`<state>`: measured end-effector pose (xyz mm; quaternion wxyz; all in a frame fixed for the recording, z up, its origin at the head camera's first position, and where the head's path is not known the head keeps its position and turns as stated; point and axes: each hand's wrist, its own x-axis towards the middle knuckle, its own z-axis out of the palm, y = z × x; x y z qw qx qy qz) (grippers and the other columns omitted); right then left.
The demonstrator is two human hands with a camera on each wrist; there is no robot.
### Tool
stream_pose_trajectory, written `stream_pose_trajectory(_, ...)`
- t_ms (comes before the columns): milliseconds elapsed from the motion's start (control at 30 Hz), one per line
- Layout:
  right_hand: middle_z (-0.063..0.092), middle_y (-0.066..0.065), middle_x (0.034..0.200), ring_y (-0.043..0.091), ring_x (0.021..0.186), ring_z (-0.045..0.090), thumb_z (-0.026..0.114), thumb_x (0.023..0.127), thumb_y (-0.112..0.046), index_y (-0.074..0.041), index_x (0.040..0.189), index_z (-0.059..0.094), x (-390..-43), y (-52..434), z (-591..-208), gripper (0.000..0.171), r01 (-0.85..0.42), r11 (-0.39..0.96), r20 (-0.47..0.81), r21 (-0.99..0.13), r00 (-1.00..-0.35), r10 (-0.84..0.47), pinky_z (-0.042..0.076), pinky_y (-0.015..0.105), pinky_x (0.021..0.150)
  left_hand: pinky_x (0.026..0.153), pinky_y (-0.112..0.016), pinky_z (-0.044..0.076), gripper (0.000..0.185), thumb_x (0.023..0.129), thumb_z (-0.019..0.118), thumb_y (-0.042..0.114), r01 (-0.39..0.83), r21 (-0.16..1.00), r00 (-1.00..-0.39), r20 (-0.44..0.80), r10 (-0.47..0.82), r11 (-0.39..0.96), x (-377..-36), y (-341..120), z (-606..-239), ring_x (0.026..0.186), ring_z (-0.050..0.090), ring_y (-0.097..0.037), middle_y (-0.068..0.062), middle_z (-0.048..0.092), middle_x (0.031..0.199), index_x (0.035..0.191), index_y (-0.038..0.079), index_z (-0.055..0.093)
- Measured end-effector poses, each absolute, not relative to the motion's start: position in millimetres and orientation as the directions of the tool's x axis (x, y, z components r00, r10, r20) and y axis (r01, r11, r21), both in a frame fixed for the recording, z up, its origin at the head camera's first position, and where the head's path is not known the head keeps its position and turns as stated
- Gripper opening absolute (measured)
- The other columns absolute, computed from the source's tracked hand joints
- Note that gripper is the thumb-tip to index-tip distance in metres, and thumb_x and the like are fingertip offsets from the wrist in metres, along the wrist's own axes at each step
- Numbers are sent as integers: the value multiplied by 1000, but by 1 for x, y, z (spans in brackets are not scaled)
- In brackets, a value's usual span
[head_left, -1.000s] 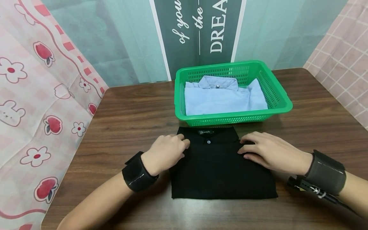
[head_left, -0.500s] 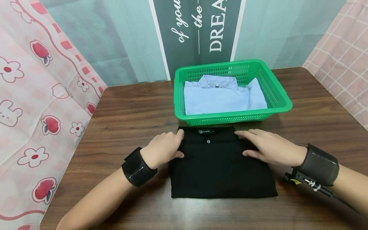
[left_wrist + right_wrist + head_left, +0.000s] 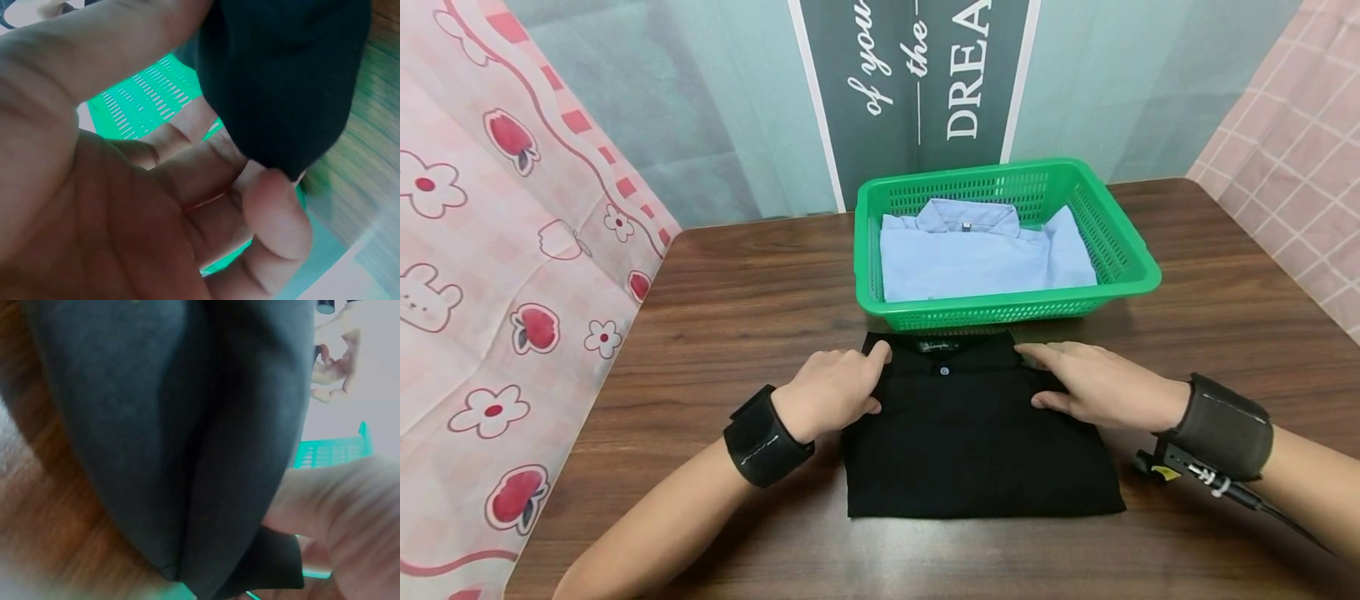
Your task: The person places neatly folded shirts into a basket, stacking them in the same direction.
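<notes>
A black collared shirt (image 3: 973, 450), folded into a flat panel with a button at its neck, lies on the table with its collar toward the green basket. My left hand (image 3: 831, 392) grips its left side near the collar; in the left wrist view the fingers (image 3: 200, 162) curl beneath the black fabric (image 3: 281, 81). On the opposite side my right hand (image 3: 1093, 383) holds the shirt's right edge, thumb on top. The right wrist view shows the drooping black cloth (image 3: 187, 425) beside that hand (image 3: 362, 519), most of its fingers hidden.
Just beyond the collar stands a green plastic basket (image 3: 1000, 312) holding a folded light blue shirt (image 3: 966, 262). The wooden table (image 3: 737, 292) meets a teal curtain (image 3: 685, 125) behind, a patterned cloth (image 3: 475, 333) at left and a pink tiled surface (image 3: 1300, 150) at right.
Both hands have changed from fingers on the shirt's sides to holding its edges near the collar. The right hand has shifted slightly left. Shirt and basket stay in place.
</notes>
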<state>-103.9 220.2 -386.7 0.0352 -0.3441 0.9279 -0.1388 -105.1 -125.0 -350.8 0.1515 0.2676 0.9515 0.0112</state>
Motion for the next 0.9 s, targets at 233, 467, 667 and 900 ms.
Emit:
stream_pose_trajectory(233,70,23,131,39,117,70,82,92,-19,9,146,52,-105,217,-387,68,-621,734,27,-274,-768,-640,59,52,90,63,-33,46,53,96,79,23,553,117,-782,-271,562,825,-105,-125,-352,61,58,-20,-3,58,69,134,7,46)
stream_pose_trajectory(467,69,26,133,37,114,72,83,91,-16,10,147,51,-105,216,-386,69,-618,729,31,-295,-768,-639,61,48,85,80,-38,56,51,98,76,12,454,294,-787,-311,533,841,-106,-125,-352,98,70,-29,-19,66,129,139,7,47)
stream_pose_trajectory(667,73,21,124,24,100,73,82,92,-15,7,150,49,-103,213,-384,70,-595,747,-33,-295,-776,-630,57,36,72,71,-36,53,52,97,76,12,441,310,-793,-304,528,842,-105,-126,-354,79,65,-25,-14,67,102,140,6,48)
stream_pose_trajectory(900,71,21,131,23,100,73,80,93,-11,5,151,50,-99,212,-387,67,-619,730,1,-289,-763,-647,58,38,76,64,-34,47,58,97,77,14,513,254,-767,-294,570,820,-105,-128,-354,64,58,-19,-4,59,77,146,7,45)
